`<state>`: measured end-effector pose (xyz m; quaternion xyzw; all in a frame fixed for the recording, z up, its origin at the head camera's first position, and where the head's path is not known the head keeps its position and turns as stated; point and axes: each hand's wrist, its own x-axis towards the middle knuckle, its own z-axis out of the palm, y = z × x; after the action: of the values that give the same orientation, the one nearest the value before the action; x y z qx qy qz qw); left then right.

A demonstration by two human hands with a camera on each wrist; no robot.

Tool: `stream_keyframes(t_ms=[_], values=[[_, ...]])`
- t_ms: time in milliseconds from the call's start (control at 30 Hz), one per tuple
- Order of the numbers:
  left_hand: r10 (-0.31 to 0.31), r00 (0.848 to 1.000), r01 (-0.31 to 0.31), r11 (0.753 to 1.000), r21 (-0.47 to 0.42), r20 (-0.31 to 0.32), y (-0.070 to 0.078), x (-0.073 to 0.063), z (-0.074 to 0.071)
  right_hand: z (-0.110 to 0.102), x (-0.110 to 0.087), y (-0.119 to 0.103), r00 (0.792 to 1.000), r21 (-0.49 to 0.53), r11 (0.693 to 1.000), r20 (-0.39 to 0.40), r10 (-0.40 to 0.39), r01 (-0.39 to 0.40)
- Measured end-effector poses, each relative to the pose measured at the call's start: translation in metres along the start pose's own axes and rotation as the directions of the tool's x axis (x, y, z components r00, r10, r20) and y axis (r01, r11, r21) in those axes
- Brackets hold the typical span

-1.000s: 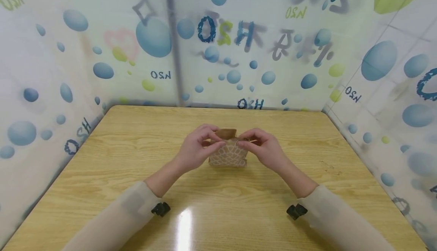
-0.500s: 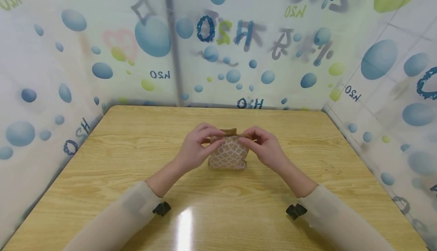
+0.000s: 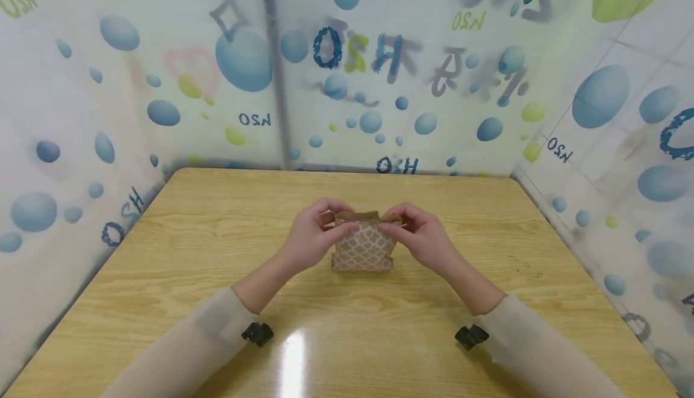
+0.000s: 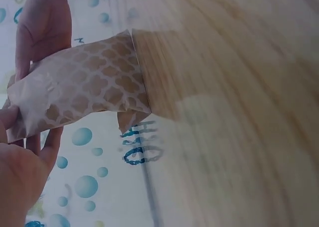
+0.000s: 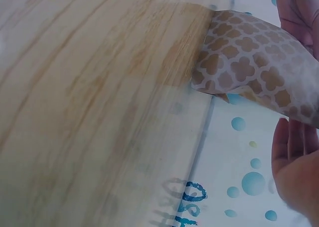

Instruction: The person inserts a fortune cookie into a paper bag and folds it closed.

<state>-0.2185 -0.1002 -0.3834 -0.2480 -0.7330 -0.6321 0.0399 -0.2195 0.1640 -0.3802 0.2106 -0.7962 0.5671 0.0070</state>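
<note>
A small brown paper bag (image 3: 363,249) with a white lattice print stands upright on the wooden table, its top edge folded over. My left hand (image 3: 314,235) pinches the top at its left corner, thumb on the near face and fingers behind. At the opposite corner my right hand (image 3: 420,235) pinches the top the same way. In the left wrist view the bag (image 4: 89,82) bulges, and its base touches the tabletop. The right wrist view shows the bag's printed face (image 5: 254,62) between both hands. What is inside the bag is hidden.
The pale wooden table (image 3: 217,223) has a bright light reflection (image 3: 293,362) near its front. White curtains (image 3: 347,103) printed with blue and green drops stand behind it and along both sides. A black clip-like device (image 3: 257,333) sits at each sleeve cuff.
The brown flap that stood up at the bag's top has folded down to a narrow strip. More of the printed front shows now. Both hands keep their hold in nearly the same place.
</note>
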Motion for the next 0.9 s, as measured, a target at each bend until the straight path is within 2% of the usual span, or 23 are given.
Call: stream_keyframes(t_ms=[267, 600, 767, 900], values=[[-0.046, 0.998, 0.047, 0.999, 0.026, -0.035, -0.0022, -0.0003, -0.0002, 0.0016, -0.0008, 0.0007, 1.0, -0.004, 1.0, -0.024, 0.0, 0.0], [-0.116, 0.992, 0.113, 0.991, -0.072, -0.038, 0.0002, 0.0038, 0.0032, 0.0002, 0.0015, -0.0013, 1.0, 0.084, 0.996, -0.006, 0.0, 0.001], [-0.14, 0.99, 0.139, 0.99, -0.023, -0.033, -0.0004, 0.0022, 0.0022, 0.0004, 0.0016, -0.0005, 1.0, 0.047, 0.999, -0.021, 0.01, -0.009], [-0.121, 0.992, 0.123, 0.992, 0.036, -0.045, -0.0019, 0.0011, 0.0014, 0.0001, 0.0005, 0.0017, 0.999, -0.018, 1.0, -0.043, 0.004, -0.005]])
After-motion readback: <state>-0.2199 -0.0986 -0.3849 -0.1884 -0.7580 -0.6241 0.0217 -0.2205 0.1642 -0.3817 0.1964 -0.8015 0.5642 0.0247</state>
